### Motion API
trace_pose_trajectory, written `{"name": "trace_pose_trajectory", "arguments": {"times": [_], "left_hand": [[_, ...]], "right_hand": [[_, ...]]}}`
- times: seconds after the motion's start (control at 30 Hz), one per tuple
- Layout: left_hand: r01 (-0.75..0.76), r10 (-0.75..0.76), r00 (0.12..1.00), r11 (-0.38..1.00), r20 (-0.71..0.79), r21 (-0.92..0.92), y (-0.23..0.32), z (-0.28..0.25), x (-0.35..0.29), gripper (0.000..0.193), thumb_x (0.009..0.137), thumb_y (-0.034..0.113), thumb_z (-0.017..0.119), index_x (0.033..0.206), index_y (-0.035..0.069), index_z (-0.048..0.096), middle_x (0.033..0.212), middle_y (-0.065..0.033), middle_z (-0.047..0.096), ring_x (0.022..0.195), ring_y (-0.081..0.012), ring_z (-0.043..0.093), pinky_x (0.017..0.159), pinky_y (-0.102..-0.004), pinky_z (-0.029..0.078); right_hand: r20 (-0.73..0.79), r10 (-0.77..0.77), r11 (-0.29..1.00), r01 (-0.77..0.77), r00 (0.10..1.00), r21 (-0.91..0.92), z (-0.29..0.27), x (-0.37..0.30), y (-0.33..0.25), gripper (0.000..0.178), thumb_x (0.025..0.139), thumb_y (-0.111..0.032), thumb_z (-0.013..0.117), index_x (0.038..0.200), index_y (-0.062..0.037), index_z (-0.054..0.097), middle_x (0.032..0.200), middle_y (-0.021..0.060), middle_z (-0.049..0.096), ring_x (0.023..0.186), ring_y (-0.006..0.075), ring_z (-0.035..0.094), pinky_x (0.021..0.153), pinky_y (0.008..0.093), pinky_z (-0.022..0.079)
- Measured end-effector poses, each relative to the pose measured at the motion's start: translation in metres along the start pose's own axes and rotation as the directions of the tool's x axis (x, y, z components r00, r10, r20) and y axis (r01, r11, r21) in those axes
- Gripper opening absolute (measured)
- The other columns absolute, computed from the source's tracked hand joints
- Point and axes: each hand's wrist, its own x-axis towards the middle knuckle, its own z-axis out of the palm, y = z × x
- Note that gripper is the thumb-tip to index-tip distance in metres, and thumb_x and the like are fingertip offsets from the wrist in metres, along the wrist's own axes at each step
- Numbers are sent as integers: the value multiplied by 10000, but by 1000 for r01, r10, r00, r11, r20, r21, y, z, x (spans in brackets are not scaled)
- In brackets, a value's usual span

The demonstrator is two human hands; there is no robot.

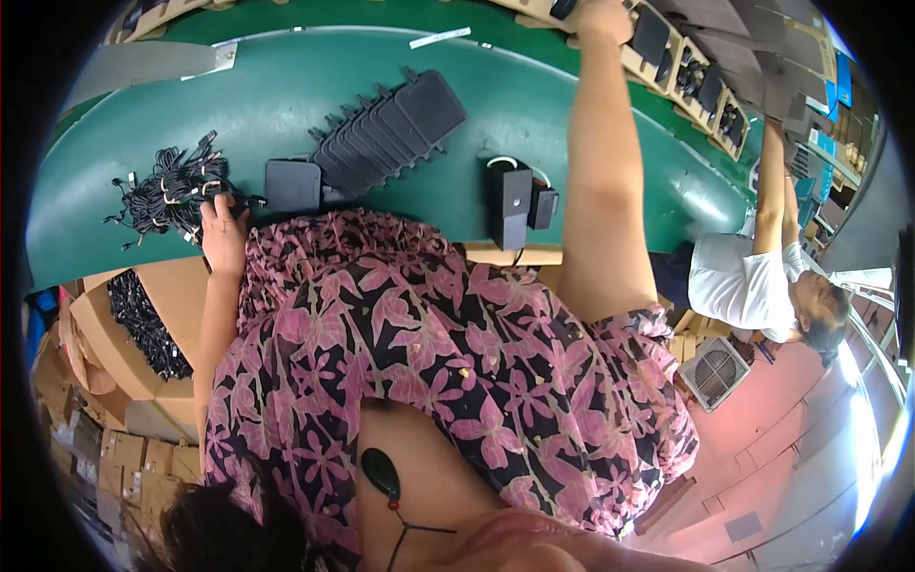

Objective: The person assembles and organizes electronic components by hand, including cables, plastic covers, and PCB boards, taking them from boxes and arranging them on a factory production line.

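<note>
My left hand (224, 235) is at the near edge of the green work surface, its bent fingers on the right end of a bundled pile of black cables (167, 195). A black cable end sticks out beside those fingers. To its right lie a flat black square box (292, 185) and a leaning row of several black device housings (391, 124) with short side tabs. My right arm stretches far forward; my right hand (604, 21) is closed at the light wooden trays, and what its fingers hold is hidden. A black adapter (513, 205) and a smaller black block (542, 204) stand nearer.
Wooden trays (675, 62) with black parts line the far side. A cardboard box of black cables (143, 319) stands below left, near stacked cartons (124, 448). A person in a white shirt (739, 286) reaches up at the right. A grey metal plate (143, 69) juts in at far left.
</note>
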Motion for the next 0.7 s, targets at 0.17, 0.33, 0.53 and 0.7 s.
{"name": "trace_pose_trajectory", "arguments": {"times": [0.17,0.33,0.53,0.7], "left_hand": [[-24,24,999,1000,31,-5,5,-6,13,327,720,169,623,958,105,408,899,-157,436,791,-359,507,645,-420,434],[81,-80,994,997,68,-5,3,-6,8,340,695,178,648,934,117,415,900,-148,441,781,-355,512,646,-423,443],[65,-66,996,998,58,10,6,-6,9,368,674,156,659,932,118,399,891,-145,433,787,-349,513,647,-418,444],[82,-84,994,996,70,33,7,-2,12,387,665,166,670,939,128,400,893,-141,436,774,-354,520,643,-421,448]], "right_hand": [[365,-257,873,377,895,-309,-48,30,19,280,780,-195,441,917,-21,613,1000,174,579,940,299,561,779,382,460],[-11,96,975,-92,995,202,-27,29,6,352,809,-205,399,1055,46,418,1003,276,533,950,393,521,820,424,411],[-330,134,949,-25,935,313,4,-16,4,231,850,-193,418,1001,-19,403,854,234,561,811,401,541,698,456,418],[-400,40,951,87,916,295,17,-10,12,150,827,-132,435,887,1,475,881,234,541,839,391,519,724,454,408]]}}
